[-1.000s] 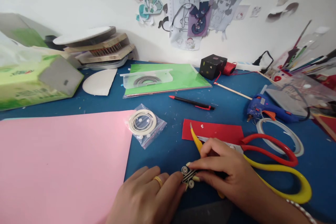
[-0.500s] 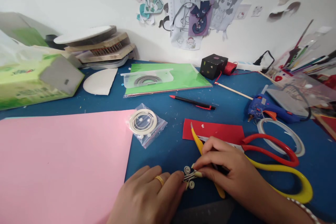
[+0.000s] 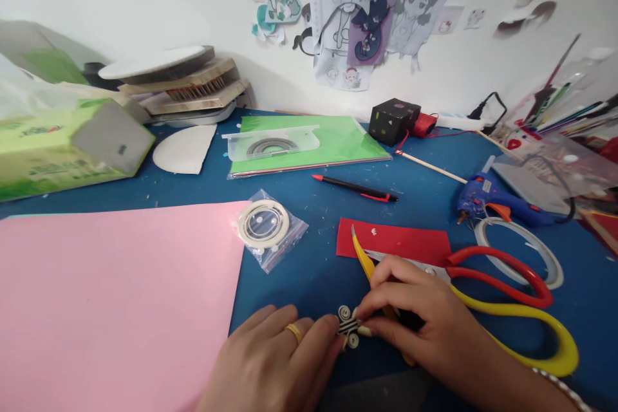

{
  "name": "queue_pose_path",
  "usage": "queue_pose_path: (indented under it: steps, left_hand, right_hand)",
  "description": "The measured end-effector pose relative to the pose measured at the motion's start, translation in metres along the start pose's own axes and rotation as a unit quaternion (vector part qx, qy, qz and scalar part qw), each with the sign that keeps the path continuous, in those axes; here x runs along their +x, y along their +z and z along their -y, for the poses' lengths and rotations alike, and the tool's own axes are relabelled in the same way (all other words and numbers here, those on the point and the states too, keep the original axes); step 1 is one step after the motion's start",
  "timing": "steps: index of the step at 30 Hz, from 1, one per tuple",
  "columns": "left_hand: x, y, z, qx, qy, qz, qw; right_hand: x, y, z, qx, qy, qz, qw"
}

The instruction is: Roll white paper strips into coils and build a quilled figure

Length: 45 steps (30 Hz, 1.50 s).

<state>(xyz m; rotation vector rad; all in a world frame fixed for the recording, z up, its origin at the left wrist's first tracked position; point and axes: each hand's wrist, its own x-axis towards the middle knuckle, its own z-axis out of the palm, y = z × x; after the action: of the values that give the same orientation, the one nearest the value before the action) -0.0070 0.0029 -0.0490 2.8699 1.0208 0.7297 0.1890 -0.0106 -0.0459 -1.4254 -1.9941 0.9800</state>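
Pinching: head view, low centre of the frame, the right hand (image 3: 415,322) nips a small quilled paper piece (image 3: 348,325) of cream coils and dark strips between thumb and fingers.
Left hand: the left hand (image 3: 270,367), a ring on one finger, lies flat at the bottom centre, fingers pressed together, their tips touching the piece's left side.
Piece location: on the blue surface (image 3: 313,270), just right of the pink sheet (image 3: 116,296) and below the scissors.
Change: a second ago the right fingertips covered the upper coil; now that coil shows bare and the hand sits slightly further right. The piece has barely shifted.
Meaning: I judge the coils are being nudged and pressed into shape, with the work unfinished.
Nearby: yellow and red scissors (image 3: 506,309) lie under the right hand, over a red card (image 3: 393,241); a bagged tape roll (image 3: 264,224) sits mid-frame.
Further off: a blue glue gun (image 3: 487,199) at the right, green paper (image 3: 328,141) at the upper centre.
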Motion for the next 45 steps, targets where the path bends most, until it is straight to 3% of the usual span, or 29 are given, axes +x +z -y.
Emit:
queue_pose_path:
  steps: [33, 45]
  left_hand:
    - [-0.0031, 0.0037, 0.0011, 0.003, 0.003, -0.005, 1.000]
    - [0.0004, -0.0005, 0.0011, -0.012, 0.012, -0.013, 1.000]
  right_hand:
    - [-0.0022, 0.0037, -0.0050, -0.025, -0.041, -0.037, 0.998]
    - [-0.0022, 0.0027, -0.0040, -0.015, -0.026, -0.025, 0.999]
